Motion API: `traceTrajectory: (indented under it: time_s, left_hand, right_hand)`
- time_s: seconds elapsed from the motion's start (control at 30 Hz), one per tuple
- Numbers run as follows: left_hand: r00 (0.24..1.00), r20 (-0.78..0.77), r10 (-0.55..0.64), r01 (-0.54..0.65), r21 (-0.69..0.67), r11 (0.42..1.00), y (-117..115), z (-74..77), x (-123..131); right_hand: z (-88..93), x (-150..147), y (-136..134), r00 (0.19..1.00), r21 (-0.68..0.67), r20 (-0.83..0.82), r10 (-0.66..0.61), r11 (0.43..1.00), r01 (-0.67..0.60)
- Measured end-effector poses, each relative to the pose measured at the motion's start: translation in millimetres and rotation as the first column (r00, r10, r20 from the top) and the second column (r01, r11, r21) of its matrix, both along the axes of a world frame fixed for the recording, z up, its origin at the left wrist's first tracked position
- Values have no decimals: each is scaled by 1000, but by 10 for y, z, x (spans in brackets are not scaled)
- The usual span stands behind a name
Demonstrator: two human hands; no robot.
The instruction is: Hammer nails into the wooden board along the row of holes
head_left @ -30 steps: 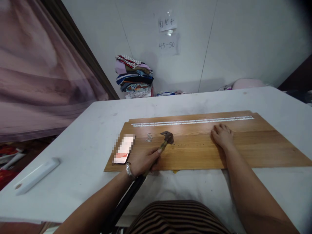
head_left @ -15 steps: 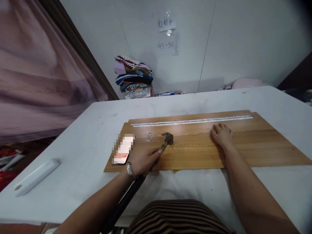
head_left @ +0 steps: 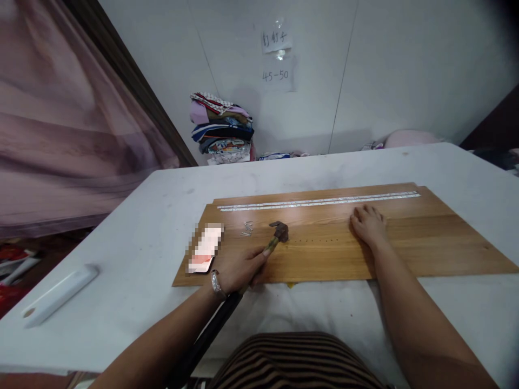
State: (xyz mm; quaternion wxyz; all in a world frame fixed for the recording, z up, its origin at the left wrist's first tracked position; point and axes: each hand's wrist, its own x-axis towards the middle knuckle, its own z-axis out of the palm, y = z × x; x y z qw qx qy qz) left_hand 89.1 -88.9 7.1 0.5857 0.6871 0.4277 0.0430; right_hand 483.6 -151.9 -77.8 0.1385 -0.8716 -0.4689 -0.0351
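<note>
My left hand (head_left: 242,270) is closed round the handle of a claw hammer (head_left: 279,231). The hammer's rusty head rests on or just above a wooden board (head_left: 438,237), at the left end of a row of small dark dots (head_left: 312,240). Behind my wrist the long black handle runs back toward my body. Flat on the board, to the right of the dots, lies my right hand (head_left: 368,224) with its fingers stretched out and nothing in it. Several loose nails (head_left: 247,228) lie left of the hammer head. What is under the head is hidden.
Two narrow pale strips (head_left: 320,202) run along the board's far side. A pixelated phone-like object (head_left: 206,247) lies at its left end. The white table (head_left: 133,232) also bears a long white object (head_left: 60,297). Folded cloths (head_left: 222,129) are stacked by the wall.
</note>
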Motion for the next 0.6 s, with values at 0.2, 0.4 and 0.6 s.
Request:
traceTrajectory:
  time_s: [0.2,0.4,0.6]
  left_hand:
    - [1000,-22,15,-15,-5,1000,-19,85,11]
    - [999,-31,-10,10,4,1000,-12,51,18]
    - [1000,-22,9,-9,2,1000,-5,40,-2]
  right_hand:
    - [28,-11,-2,1000,-30,2,2,1000,-2]
    - [-3,12,-3,1000,-24,12,3,1000,-3]
    - [6,1,-1,1000,-21,5,-1,1000,1]
